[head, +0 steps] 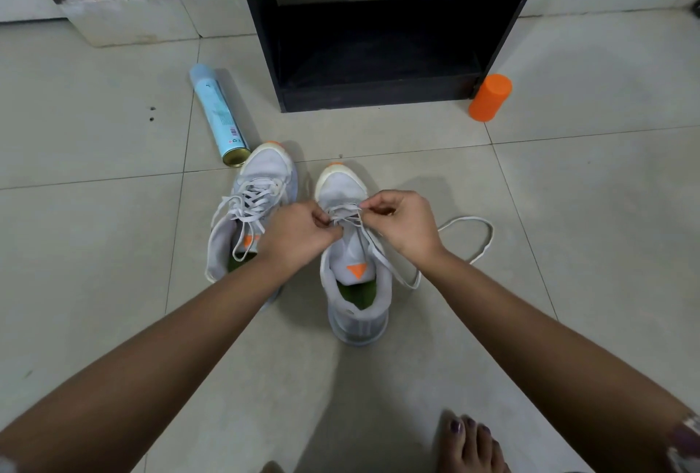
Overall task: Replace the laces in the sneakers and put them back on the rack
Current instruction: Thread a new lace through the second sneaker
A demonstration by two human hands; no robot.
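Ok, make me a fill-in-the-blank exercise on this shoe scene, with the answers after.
The left hand and right hand pinch the lace of the sneaker on the person's ____ side.
The blue spray can lies on its ____.
The cylinder beside the rack is coloured ____.
The other sneaker stands on the tiled ____, not on the rack.
Missing words: right; side; orange; floor.

Bare tile floor (378, 135) lies open btwn sneakers (341, 184) & rack (371, 97); spray can (219, 113) flanks path at left, orange cylinder (489, 97) at right; loose lace (488, 241) loops right of sneakers.
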